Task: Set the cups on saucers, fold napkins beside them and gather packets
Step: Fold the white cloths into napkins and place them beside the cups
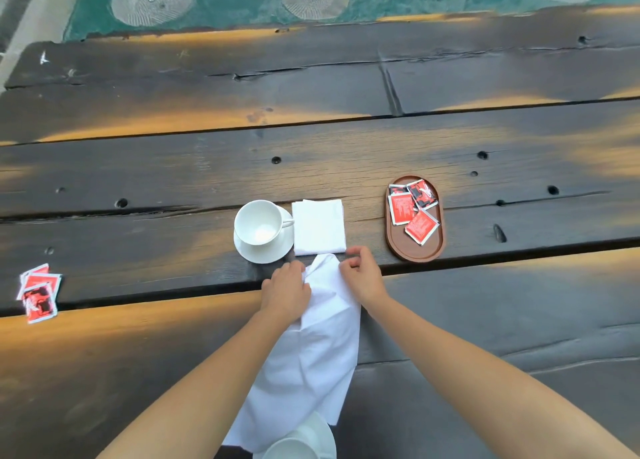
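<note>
Done: cup (259, 222) on saucer (264, 251), folded napkin (318, 226) beside; four packets (412, 213) in tray (415, 251). In progress: both hands (287, 290) (362, 273) pinch second napkin (311, 348). Left: loose packets (38, 292) at counter (138, 181) left.

A dark plank table (173, 181) is seen, streaked with amber. At centre a saucer (273, 251) is set, a folded napkin (318, 226) at its three o'clock, an oval tray (414, 251) farther on. At nine o'clock, loose packets (38, 292) are scattered; at six, an unfolded cloth (311, 361) is spread.
</note>
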Tool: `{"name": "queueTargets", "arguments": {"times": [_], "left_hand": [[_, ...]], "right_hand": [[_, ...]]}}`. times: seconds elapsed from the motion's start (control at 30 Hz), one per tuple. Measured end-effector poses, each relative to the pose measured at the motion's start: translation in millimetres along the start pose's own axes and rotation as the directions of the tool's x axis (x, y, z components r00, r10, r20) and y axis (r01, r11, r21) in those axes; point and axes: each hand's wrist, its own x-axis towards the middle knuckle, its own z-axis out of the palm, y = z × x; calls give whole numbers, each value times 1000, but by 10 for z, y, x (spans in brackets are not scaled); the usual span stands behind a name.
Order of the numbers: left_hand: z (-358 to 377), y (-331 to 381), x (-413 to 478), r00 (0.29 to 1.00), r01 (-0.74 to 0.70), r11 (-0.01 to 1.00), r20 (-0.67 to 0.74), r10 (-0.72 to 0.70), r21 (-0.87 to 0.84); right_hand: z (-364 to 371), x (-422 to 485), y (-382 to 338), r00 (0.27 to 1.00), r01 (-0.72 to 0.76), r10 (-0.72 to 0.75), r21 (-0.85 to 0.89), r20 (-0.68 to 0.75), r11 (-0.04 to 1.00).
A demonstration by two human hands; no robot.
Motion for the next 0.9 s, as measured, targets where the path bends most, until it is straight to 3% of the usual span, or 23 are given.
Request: {"name": "queueTargets", "arguments": {"times": [0.13, 0.33, 0.43, 0.57, 0.73, 0.83, 0.9], "left_hand": [[-4, -2, -47, 1000, -11, 996, -15, 12, 90], [-46, 69, -213, 999, -21, 999, -40, 19, -41], [-113, 103, -324, 1000, 4, 979, -26, -10, -206], [-245, 65, -533, 999, 16, 863, -20, -30, -504], [-528, -20, -815, 998, -43, 754, -63, 2, -656], [-786, -143, -1014, 977, -160, 776, -209, 37, -611], [-970, -254, -1157, 939, -207, 790, -343, -4, -577]], "right_hand": [[-73, -102, -20, 994, -21, 23, -21, 111, 1000], [-246, -355, -145, 972, 35, -36, 9, 232, 999], [-341, -526, -272, 936, 43, -70, 83, 345, 996], [-391, -719, -430, 933, 65, -96, 99, 347, 993], [-424, -1003, -687, 847, 90, -85, 15, 525, 996], [-400, -1226, -891, 773, 207, -156, -12, 614, 978], [-316, -1381, -1042, 760, 321, -248, -14, 601, 947]]}}
